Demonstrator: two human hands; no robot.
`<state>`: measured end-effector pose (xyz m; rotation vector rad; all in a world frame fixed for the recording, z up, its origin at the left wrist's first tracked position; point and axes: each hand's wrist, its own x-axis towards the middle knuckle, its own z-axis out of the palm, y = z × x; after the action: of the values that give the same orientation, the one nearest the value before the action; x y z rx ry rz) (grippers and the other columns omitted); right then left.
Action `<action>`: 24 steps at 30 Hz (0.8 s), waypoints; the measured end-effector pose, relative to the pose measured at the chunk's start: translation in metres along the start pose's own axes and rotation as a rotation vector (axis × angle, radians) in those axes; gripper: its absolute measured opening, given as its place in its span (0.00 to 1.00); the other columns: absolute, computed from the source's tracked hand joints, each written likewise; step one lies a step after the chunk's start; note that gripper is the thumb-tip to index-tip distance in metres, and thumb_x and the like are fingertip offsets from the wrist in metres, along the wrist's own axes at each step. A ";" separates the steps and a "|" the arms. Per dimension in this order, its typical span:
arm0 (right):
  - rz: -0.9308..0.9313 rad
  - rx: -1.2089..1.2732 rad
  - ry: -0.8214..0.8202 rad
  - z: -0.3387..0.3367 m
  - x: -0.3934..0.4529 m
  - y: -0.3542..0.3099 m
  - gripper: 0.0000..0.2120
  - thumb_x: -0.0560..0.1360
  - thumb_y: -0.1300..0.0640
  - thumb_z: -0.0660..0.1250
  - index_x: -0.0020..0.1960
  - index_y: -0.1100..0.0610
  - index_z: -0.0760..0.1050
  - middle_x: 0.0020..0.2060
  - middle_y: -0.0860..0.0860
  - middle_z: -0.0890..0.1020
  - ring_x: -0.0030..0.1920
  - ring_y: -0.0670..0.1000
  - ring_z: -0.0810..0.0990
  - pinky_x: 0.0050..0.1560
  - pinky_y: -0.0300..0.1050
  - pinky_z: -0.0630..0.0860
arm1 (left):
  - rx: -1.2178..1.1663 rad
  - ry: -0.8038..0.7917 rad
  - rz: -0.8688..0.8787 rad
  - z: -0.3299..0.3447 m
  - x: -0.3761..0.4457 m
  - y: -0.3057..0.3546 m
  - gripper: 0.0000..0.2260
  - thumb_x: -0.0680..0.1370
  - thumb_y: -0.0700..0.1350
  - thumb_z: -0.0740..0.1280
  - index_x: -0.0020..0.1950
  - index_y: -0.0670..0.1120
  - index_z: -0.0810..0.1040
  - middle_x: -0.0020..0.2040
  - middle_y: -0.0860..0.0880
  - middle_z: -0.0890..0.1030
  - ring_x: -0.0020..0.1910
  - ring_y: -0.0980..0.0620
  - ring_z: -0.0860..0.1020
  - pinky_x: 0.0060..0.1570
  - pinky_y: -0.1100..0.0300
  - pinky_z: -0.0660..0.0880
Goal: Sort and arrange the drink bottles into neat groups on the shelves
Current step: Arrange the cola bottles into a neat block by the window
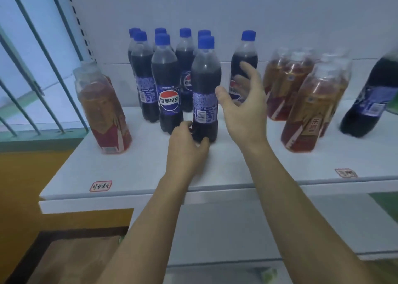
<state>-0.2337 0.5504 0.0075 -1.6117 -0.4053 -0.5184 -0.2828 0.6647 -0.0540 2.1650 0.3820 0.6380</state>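
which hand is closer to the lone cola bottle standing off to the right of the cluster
The right hand. It is open, fingers spread just in front of that lone cola bottle. The left hand is further away, wrapped around the base of the front cola bottle.

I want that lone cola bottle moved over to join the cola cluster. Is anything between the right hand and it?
Nothing visible. The right hand is open just in front of the lone cola bottle, with no other bottle in the gap. The left hand is gripping the base of the front cola bottle, which stands beside the path, not across it.
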 end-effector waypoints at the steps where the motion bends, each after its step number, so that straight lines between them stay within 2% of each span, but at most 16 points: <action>1: 0.015 0.033 0.045 -0.014 -0.011 0.004 0.26 0.78 0.54 0.73 0.73 0.49 0.68 0.62 0.42 0.80 0.60 0.38 0.79 0.56 0.32 0.78 | -0.010 0.036 -0.016 -0.002 -0.004 0.002 0.23 0.76 0.44 0.72 0.70 0.45 0.72 0.61 0.47 0.79 0.58 0.48 0.79 0.58 0.55 0.76; 3: 0.050 0.077 0.109 -0.046 -0.033 0.013 0.19 0.77 0.57 0.73 0.66 0.48 0.72 0.50 0.39 0.83 0.52 0.40 0.82 0.47 0.29 0.77 | -0.050 0.182 -0.019 -0.005 -0.016 0.006 0.18 0.76 0.44 0.73 0.64 0.48 0.71 0.56 0.48 0.78 0.54 0.49 0.78 0.53 0.56 0.75; 5: 0.081 0.082 0.129 -0.078 -0.047 0.023 0.15 0.77 0.59 0.72 0.60 0.49 0.74 0.45 0.44 0.84 0.46 0.47 0.84 0.44 0.36 0.79 | -0.109 0.317 0.034 -0.003 -0.031 0.015 0.14 0.76 0.42 0.72 0.58 0.49 0.71 0.52 0.49 0.78 0.50 0.50 0.77 0.50 0.56 0.74; 6: 0.099 0.070 0.135 -0.093 -0.049 0.028 0.13 0.77 0.60 0.72 0.59 0.50 0.74 0.44 0.47 0.84 0.45 0.50 0.85 0.43 0.39 0.81 | -0.146 0.323 0.064 0.002 -0.039 0.023 0.12 0.76 0.41 0.71 0.56 0.50 0.72 0.50 0.50 0.78 0.48 0.51 0.77 0.48 0.56 0.76; 9: 0.114 0.058 0.166 -0.134 -0.044 0.036 0.10 0.77 0.64 0.71 0.55 0.53 0.76 0.44 0.51 0.85 0.42 0.53 0.85 0.43 0.45 0.83 | -0.195 0.153 0.228 0.036 -0.059 0.059 0.11 0.77 0.39 0.69 0.56 0.51 0.74 0.47 0.54 0.80 0.47 0.55 0.79 0.43 0.60 0.77; 11: 0.104 0.075 0.147 -0.161 -0.038 0.040 0.10 0.77 0.64 0.71 0.52 0.51 0.77 0.44 0.50 0.85 0.42 0.51 0.85 0.42 0.43 0.83 | -0.222 0.019 0.345 0.067 -0.070 0.087 0.12 0.77 0.38 0.69 0.56 0.51 0.75 0.46 0.56 0.81 0.46 0.56 0.79 0.41 0.64 0.75; 14: 0.042 0.101 0.125 -0.208 -0.017 0.044 0.09 0.76 0.62 0.70 0.51 0.49 0.77 0.42 0.51 0.85 0.41 0.51 0.85 0.40 0.40 0.80 | -0.209 -0.146 0.459 0.113 -0.077 0.119 0.10 0.76 0.37 0.70 0.53 0.51 0.78 0.45 0.58 0.82 0.46 0.57 0.80 0.42 0.63 0.76; 18: -0.096 0.064 0.378 -0.261 0.038 0.063 0.10 0.74 0.65 0.69 0.50 0.52 0.76 0.40 0.47 0.81 0.41 0.47 0.81 0.42 0.41 0.78 | -0.156 -0.256 0.446 0.161 -0.078 0.140 0.09 0.78 0.39 0.70 0.54 0.52 0.79 0.44 0.60 0.81 0.46 0.58 0.79 0.42 0.69 0.76; 20: -0.172 0.025 0.481 -0.278 0.070 0.078 0.11 0.72 0.64 0.69 0.53 0.57 0.74 0.44 0.48 0.78 0.45 0.47 0.78 0.46 0.36 0.74 | -0.117 -0.257 0.409 0.175 -0.081 0.139 0.10 0.78 0.39 0.69 0.52 0.54 0.79 0.43 0.61 0.81 0.45 0.58 0.79 0.41 0.70 0.74; 21: -0.174 -0.023 0.484 -0.284 0.086 0.087 0.15 0.72 0.62 0.71 0.58 0.59 0.73 0.49 0.50 0.78 0.50 0.48 0.77 0.50 0.36 0.74 | -0.089 -0.245 0.397 0.179 -0.082 0.138 0.10 0.78 0.39 0.68 0.52 0.55 0.79 0.43 0.61 0.80 0.44 0.58 0.79 0.41 0.68 0.75; 22: -0.156 -0.069 0.448 -0.288 0.102 0.096 0.23 0.72 0.58 0.73 0.63 0.59 0.70 0.56 0.52 0.77 0.56 0.50 0.77 0.57 0.38 0.74 | -0.067 -0.226 0.390 0.182 -0.083 0.135 0.10 0.78 0.39 0.68 0.51 0.56 0.79 0.43 0.61 0.80 0.44 0.58 0.79 0.41 0.67 0.75; 24: -0.041 -0.103 0.277 -0.290 0.126 0.110 0.36 0.71 0.54 0.77 0.73 0.54 0.63 0.66 0.53 0.74 0.63 0.49 0.76 0.67 0.44 0.73 | -0.047 -0.174 0.380 0.184 -0.083 0.133 0.09 0.78 0.41 0.67 0.50 0.56 0.79 0.44 0.59 0.81 0.44 0.57 0.79 0.41 0.63 0.77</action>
<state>-0.0958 0.2449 0.0040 -1.6039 -0.2068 -0.7937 -0.2406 0.4276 -0.0720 2.2452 -0.1413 0.6490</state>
